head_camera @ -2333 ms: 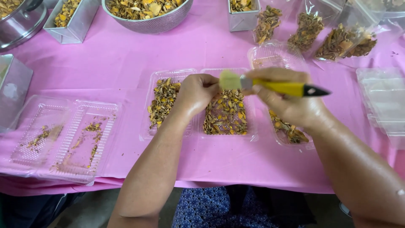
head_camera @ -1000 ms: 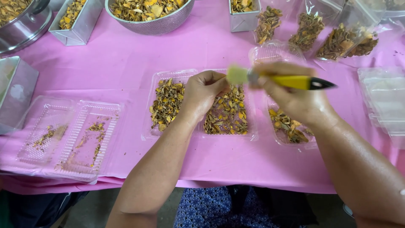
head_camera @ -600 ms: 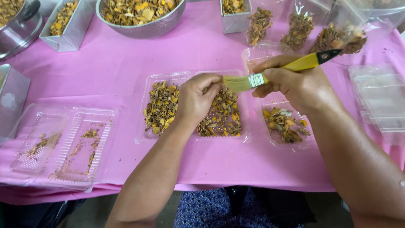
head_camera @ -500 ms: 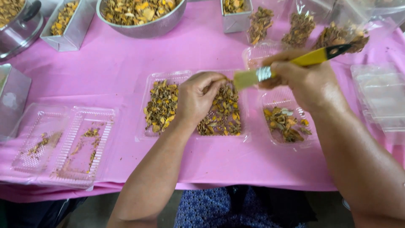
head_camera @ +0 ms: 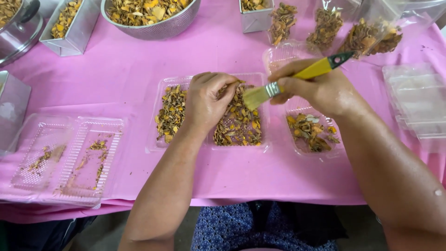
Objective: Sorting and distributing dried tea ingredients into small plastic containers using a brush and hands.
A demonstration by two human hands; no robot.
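Over the clear tray (head_camera: 162, 83), left hand (head_camera: 206, 100) is pinching dried pieces (head_camera: 239, 123); right hand (head_camera: 316, 88) is gripping yellow brush (head_camera: 297, 79), handle now tipping toward 2 o'clock, earlier level.

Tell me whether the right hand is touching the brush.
Touching: the head view shows the right hand wrapped around the brush handle.

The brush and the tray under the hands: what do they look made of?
Brush in the right hand: glossy yellow handle with a dark tip, probably plastic or painted wood; shiny metal ferrule; pale bristles. Tray under the left hand: thin clear ribbed plastic, see-through to the pink cloth.
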